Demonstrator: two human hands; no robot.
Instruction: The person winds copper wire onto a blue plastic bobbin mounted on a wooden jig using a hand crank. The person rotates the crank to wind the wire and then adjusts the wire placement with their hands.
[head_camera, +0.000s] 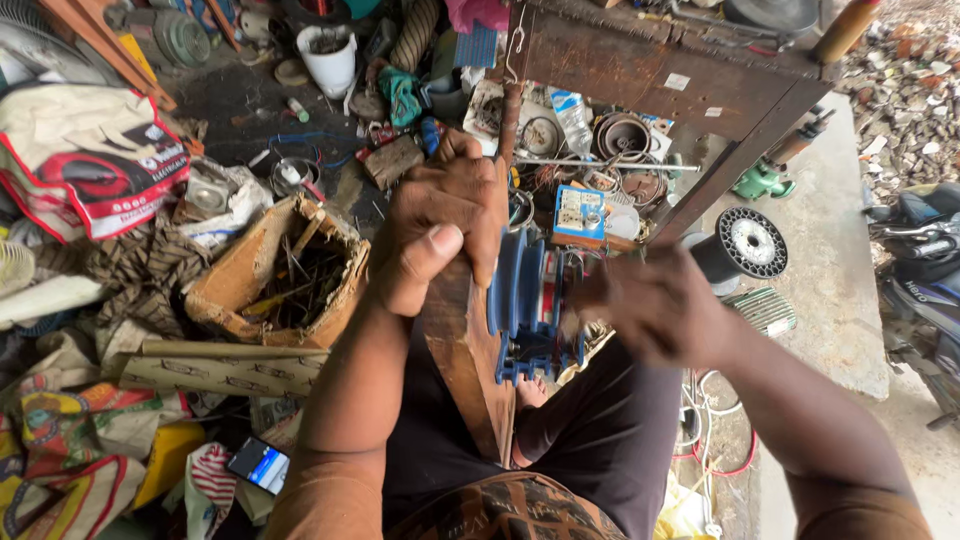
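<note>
left hand (440, 235) clenched on a wooden board (468, 350) — blue former (525, 305) beside; right hand (655, 305) blurred, grip unclear — cardboard box (275, 275) on the cluttered floor (240, 100).

1. My right hand (655, 305) is smeared by motion blur; its fingers cannot be told apart.
2. My left hand (440, 225) covers the upper end of the wooden board (465, 365).
3. The blue plastic former (525, 305) is half hidden behind that board.
4. At the right edge, a parked motorbike (925, 265) is cut off.
</note>
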